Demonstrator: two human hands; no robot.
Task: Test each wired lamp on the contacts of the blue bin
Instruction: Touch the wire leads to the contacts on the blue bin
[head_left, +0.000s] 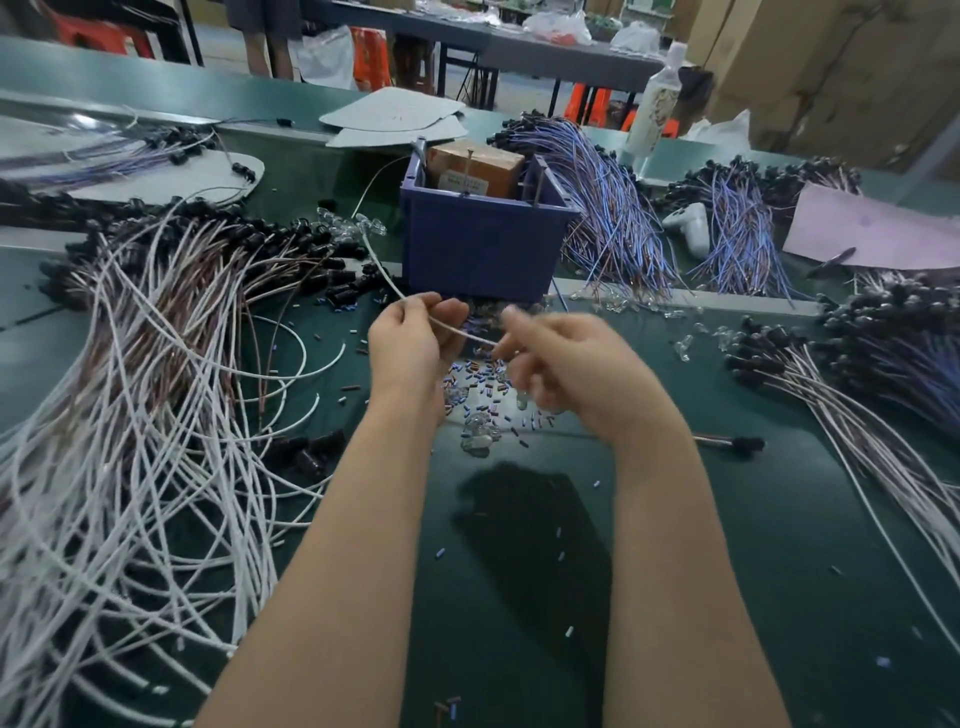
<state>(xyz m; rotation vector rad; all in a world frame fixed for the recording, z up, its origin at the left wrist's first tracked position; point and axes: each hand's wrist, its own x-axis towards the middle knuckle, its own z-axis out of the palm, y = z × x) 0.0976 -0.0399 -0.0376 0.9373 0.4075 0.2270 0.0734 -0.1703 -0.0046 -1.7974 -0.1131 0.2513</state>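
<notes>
a person's left hand (410, 338) and right hand (561, 364) pinch one white wired lamp lead (457, 328) between them, just near of the blue bin (483, 244) at the middle of the green tabletop (753, 519); each grip is closed on the wire, the left at fingers and thumb, the right at its blurred fingertips. the lead runs far and left from the left hand toward a cluster of clear glass bulbs (358, 226) beside the bin. it looks light and limp, likely to sag and spring, so it is best held close to its bare ends, with the fragile bulb left alone. upright metal contacts (537, 182) rise from the bin's far rim beside a brown box (478, 169). which bulb belongs to this lead, and the state of its tips, cannot be made out; heaps of white leads (130, 415) left and blue-wired ones (613, 208) right run off frame.
</notes>
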